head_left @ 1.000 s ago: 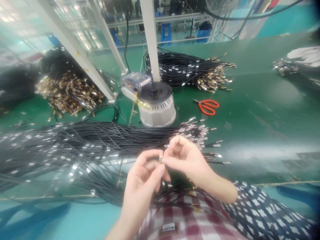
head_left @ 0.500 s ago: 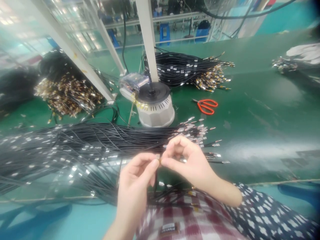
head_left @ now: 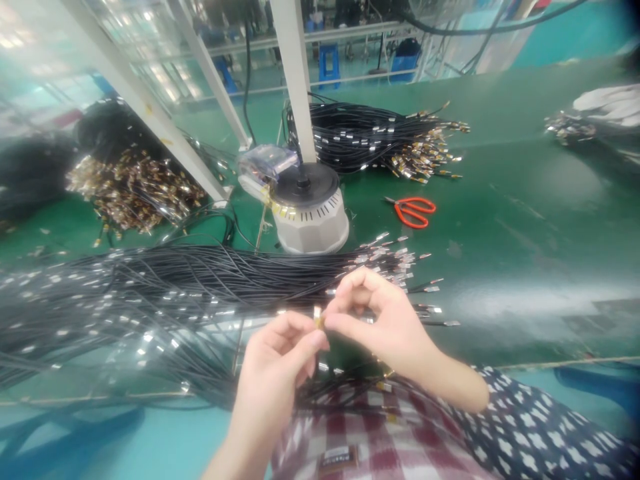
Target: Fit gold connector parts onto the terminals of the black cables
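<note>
Between my two hands a cable end (head_left: 318, 318) shows a pale tip and a yellowish band. My left hand (head_left: 280, 357) pinches it from below, thumb against forefinger. At its right side my right hand (head_left: 377, 320) is closed, with thumb and forefinger touching the yellowish band. Most of that cable is hidden by the fingers. Behind the hands lies a long bundle of black cables (head_left: 240, 273) whose pale, tagged ends point right. More cables with yellow-banded ends rest across my lap, over a checked apron (head_left: 360, 433).
A round grey tape dispenser (head_left: 313, 223) stands behind the bundle, beside a white post (head_left: 295, 87). Orange-handled scissors (head_left: 415, 212) lie to its right. Other cable bundles (head_left: 360, 137) sit farther back and at the left (head_left: 135, 190). White cloth (head_left: 610, 107) lies far right on the green table (head_left: 525, 233).
My left hand has dropped slightly, and more of the cable end's pale tip and yellow band shows above its fingers. My right hand has barely moved.
</note>
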`<action>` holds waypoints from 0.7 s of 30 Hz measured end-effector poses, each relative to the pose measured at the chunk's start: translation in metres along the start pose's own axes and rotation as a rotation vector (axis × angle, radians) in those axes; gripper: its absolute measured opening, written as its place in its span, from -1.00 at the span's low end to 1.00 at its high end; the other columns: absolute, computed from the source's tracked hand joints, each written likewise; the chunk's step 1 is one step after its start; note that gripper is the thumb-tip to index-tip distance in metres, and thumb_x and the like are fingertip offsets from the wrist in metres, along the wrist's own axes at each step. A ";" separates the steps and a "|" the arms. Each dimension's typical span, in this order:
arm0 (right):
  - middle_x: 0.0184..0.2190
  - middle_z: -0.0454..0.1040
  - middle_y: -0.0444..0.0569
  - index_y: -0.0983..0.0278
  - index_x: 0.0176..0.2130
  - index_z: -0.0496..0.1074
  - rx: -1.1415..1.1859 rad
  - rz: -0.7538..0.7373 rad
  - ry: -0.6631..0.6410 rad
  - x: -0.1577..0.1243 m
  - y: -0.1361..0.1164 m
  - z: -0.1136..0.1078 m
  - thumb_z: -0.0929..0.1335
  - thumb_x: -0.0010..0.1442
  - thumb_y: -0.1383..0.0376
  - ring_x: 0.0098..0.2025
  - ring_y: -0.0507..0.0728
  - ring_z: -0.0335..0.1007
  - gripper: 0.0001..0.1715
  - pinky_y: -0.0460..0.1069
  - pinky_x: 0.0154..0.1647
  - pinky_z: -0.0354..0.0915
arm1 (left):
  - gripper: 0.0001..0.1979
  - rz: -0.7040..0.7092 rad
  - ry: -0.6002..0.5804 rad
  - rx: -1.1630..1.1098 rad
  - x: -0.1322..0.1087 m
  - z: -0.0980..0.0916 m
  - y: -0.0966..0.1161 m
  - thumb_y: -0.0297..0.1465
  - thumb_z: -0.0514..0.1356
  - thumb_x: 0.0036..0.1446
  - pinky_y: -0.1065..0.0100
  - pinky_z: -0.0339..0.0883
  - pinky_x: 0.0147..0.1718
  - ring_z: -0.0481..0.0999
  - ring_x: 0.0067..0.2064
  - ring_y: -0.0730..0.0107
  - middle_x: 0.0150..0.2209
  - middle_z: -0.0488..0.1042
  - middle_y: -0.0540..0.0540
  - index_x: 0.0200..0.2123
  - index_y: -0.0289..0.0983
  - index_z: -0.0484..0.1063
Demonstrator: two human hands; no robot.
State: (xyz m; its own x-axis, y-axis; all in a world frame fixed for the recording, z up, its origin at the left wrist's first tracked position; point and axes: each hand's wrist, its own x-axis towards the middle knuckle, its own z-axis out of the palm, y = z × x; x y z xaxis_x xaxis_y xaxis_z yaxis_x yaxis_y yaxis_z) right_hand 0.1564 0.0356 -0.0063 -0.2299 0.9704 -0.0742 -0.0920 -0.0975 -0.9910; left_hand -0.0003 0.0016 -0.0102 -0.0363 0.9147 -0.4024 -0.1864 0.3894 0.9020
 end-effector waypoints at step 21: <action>-0.52 0.46 -0.24 0.22 -0.42 0.17 0.047 -0.030 0.070 0.000 0.003 0.011 0.41 -0.09 0.53 -0.49 -0.01 0.29 -0.63 -0.04 -0.37 0.14 | -0.82 0.115 -0.062 0.051 0.003 0.005 -0.006 -0.41 0.41 -0.04 0.57 0.06 -0.64 0.25 -0.58 0.63 -0.53 0.46 0.04 -0.47 -0.29 0.46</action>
State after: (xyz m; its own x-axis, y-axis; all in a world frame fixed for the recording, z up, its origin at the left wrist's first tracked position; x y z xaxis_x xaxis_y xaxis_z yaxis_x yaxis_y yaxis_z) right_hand 0.1451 0.0333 -0.0081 -0.1580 0.9860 -0.0538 -0.1433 -0.0768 -0.9867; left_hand 0.0058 0.0031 -0.0160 0.0066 0.9580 -0.2868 -0.1346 0.2851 0.9490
